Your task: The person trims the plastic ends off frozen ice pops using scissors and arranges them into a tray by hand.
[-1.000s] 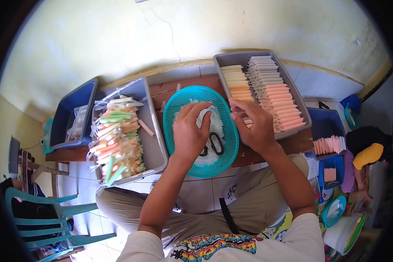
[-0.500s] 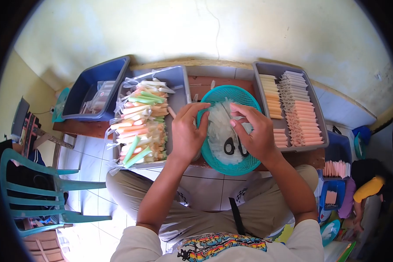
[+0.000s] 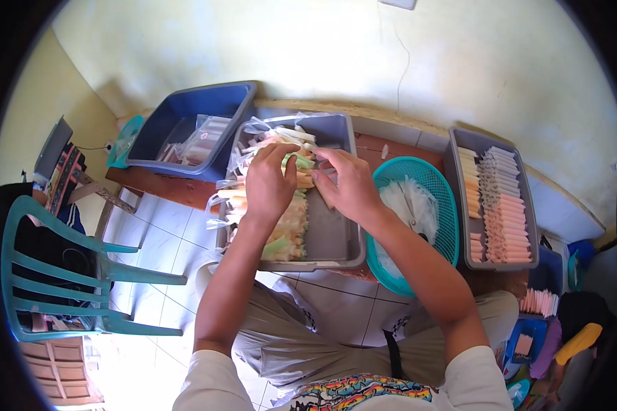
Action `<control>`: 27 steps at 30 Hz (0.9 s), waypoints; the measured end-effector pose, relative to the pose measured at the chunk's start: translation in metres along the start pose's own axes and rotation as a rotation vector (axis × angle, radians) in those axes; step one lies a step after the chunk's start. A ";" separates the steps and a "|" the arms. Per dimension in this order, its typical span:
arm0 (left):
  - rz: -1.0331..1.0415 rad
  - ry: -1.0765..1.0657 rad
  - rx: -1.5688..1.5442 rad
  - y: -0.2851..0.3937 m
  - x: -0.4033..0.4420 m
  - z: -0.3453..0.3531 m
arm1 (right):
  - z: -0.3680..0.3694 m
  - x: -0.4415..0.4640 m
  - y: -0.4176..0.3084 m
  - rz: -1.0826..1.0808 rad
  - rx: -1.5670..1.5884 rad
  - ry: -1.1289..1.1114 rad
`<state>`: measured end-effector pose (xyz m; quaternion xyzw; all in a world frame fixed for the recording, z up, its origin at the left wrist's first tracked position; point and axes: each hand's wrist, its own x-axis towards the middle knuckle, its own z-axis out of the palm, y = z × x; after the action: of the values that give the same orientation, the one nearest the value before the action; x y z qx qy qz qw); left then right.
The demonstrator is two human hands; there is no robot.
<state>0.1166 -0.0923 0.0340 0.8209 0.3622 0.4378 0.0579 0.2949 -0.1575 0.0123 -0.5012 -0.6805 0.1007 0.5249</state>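
In the grey bin [image 3: 336,236] lies a heap of pastel filled plastic tubes [image 3: 291,233], with clear plastic tails at their left ends. My left hand [image 3: 273,185] is over the upper part of the heap, its thumb and forefinger curled round a pale green tube [image 3: 299,163]. Beside that tube's right end is my right hand [image 3: 349,185], thumb and fingers apart, with no held thing visible. A loose peach tube [image 3: 323,194] lies just below its thumb. The hands hide part of the heap.
Right of the bin, a turquoise basket [image 3: 448,222] contains clear plastic sleeves and partly hidden scissors. Beyond it, another grey bin [image 3: 528,198] holds neat rows of tubes. A blue bin [image 3: 236,103] and green chair [image 3: 55,226] stand left. Another person [image 3: 579,349] is at lower right.
Both hands have left the turquoise basket and moved left to the heap of tubes. The left hand has closed round a green tube. The camera view has turned left.
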 end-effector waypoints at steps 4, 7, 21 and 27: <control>0.018 -0.012 0.115 -0.042 0.014 -0.004 | 0.036 0.022 0.016 0.024 -0.028 -0.011; -0.010 -0.057 0.179 -0.067 0.016 -0.006 | 0.052 0.035 0.029 0.052 -0.132 -0.077; -0.137 -0.201 0.107 -0.097 0.011 -0.007 | 0.076 0.037 0.061 0.145 -0.114 -0.131; -0.193 -0.315 0.201 -0.093 0.013 -0.013 | 0.077 0.037 0.062 0.127 -0.050 -0.151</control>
<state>0.0608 -0.0190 0.0127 0.8424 0.4673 0.2580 0.0733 0.2693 -0.0686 -0.0391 -0.5473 -0.6872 0.1543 0.4521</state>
